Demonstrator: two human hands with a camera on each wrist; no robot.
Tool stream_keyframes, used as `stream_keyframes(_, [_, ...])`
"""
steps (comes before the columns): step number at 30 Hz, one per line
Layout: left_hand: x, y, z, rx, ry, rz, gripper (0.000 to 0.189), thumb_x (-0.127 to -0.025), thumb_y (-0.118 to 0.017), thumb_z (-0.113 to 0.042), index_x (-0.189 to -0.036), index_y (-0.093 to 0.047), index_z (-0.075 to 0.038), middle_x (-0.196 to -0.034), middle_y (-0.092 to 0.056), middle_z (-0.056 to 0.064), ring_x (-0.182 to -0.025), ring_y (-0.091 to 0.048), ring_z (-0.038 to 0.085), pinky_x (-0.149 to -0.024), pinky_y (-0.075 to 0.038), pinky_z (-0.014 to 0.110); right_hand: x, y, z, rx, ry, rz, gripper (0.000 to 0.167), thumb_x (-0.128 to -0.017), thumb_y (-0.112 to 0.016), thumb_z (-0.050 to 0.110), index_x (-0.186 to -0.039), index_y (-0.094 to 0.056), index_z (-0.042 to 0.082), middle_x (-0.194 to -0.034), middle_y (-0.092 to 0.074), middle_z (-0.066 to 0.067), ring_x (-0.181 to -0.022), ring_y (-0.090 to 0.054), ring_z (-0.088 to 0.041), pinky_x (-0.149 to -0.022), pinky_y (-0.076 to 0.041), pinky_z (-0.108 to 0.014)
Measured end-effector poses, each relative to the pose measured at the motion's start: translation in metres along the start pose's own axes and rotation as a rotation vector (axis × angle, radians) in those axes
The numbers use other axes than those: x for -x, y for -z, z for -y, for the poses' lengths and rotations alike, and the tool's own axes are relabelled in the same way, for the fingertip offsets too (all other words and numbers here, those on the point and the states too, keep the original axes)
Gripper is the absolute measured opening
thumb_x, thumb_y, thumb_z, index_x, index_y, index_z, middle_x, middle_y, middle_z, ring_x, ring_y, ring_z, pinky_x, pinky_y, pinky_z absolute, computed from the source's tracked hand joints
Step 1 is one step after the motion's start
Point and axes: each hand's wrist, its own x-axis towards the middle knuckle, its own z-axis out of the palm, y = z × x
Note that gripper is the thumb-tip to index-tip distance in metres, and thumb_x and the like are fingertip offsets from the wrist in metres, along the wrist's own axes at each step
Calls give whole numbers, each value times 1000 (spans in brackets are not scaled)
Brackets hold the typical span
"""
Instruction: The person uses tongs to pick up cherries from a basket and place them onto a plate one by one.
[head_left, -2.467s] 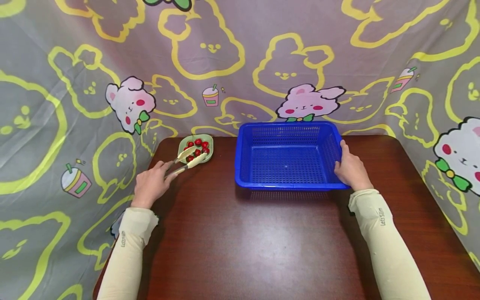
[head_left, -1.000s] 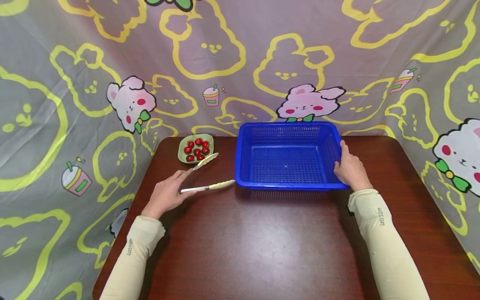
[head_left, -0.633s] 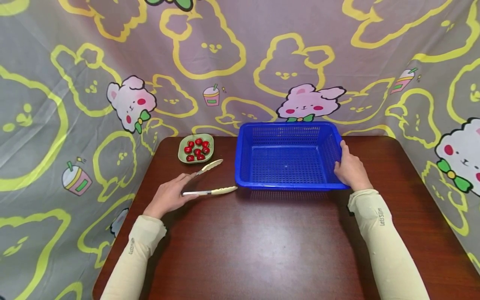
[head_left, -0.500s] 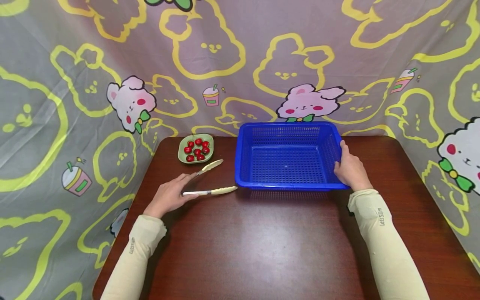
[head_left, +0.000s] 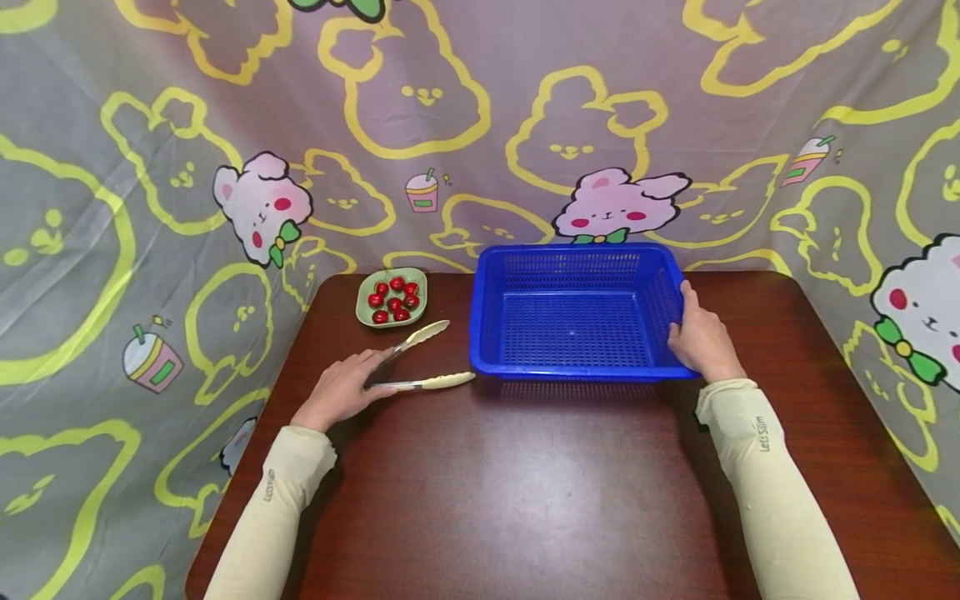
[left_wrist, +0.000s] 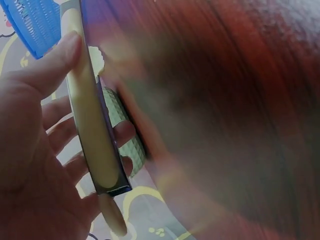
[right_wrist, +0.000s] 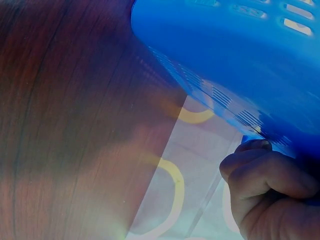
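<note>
My left hand (head_left: 341,392) holds a pair of tongs (head_left: 448,381) with cream scalloped tips. Their two arms are spread wide, low by the table, one tip near the blue basket's front left corner. In the left wrist view the thumb lies along one cream handle (left_wrist: 90,115), and the fingers curl by the other. My right hand (head_left: 705,343) grips the right side of the blue plastic basket (head_left: 585,372); nothing lies inside it. Several red cherries (head_left: 395,305) sit in a pale green dish (head_left: 363,310), apart from the tongs.
The dark wooden table (head_left: 540,500) has rounded back corners. A grey curtain (head_left: 480,108) with yellow cartoon outlines hangs close behind the basket and dish and along both sides.
My left hand has drawn the tongs away from above the dish, toward the front right, and their arms have spread apart. Lately they move barely. The right hand and basket stay put.
</note>
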Motion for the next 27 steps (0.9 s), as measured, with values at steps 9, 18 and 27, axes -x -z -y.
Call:
stream_keyframes(9, [-3, -4, 3, 40, 34, 53, 73, -96, -73, -44, -157, -45, -15, -145, -58, 15, -132, -55, 39, -104, -42, 65, 0, 0, 0, -2, 7, 4, 76, -95, -53, 6, -159, -16, -9, -118, -53, -53, -99, -57, -68, -85, -44, -72])
stream_keyframes(18, [-3, -11, 6, 73, 29, 68, 74, -95, -74, -40, -158, -44, -15, -141, -59, 14, -132, -54, 36, -104, -45, 61, 1, 1, 2, -2, -6, 14, 75, -96, -50, 7, -160, -15, -9, -122, -52, -52, -102, -57, -67, -88, -44, -72])
stream_keyframes(27, [-1, -12, 6, 83, 58, 85, 76, -95, -74, -41, -159, -42, -17, -147, -56, 16, -138, -50, 41, -103, -44, 67, 1, 1, 2, -2, 1, 13, 76, -96, -52, 7, -160, -14, -9, -116, -54, -52, -99, -58, -67, -85, -45, -71])
